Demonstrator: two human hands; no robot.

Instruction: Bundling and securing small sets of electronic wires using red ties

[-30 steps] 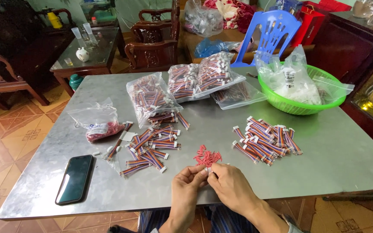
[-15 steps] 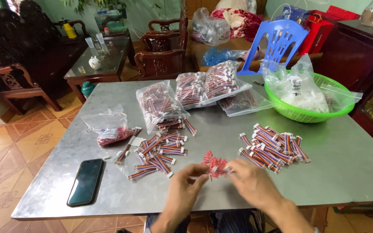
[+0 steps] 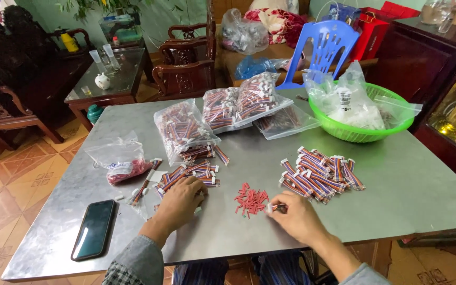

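My left hand [image 3: 179, 201] rests palm down on a loose pile of short multicoloured ribbon cables with white connectors [image 3: 193, 173], its fingers curled over a few of them. My right hand [image 3: 293, 212] lies on the grey metal table [image 3: 407, 195] and pinches one small cable piece at its fingertips. Between the hands sits a little heap of small red pieces [image 3: 250, 200]. A second, larger pile of the same cables [image 3: 320, 174] lies just beyond my right hand.
Clear bags of cables [image 3: 183, 126] [image 3: 244, 100] lie at the table's middle back. A green basket [image 3: 354, 132] with plastic bags stands back right. A black phone [image 3: 94, 235] lies front left, a small bag with red bits [image 3: 121, 158] beside it. Wooden chairs and a blue plastic chair stand behind.
My hands were together over the red pieces. They have since parted: the left went to the left cable pile, the right stayed near the red heap with a piece.
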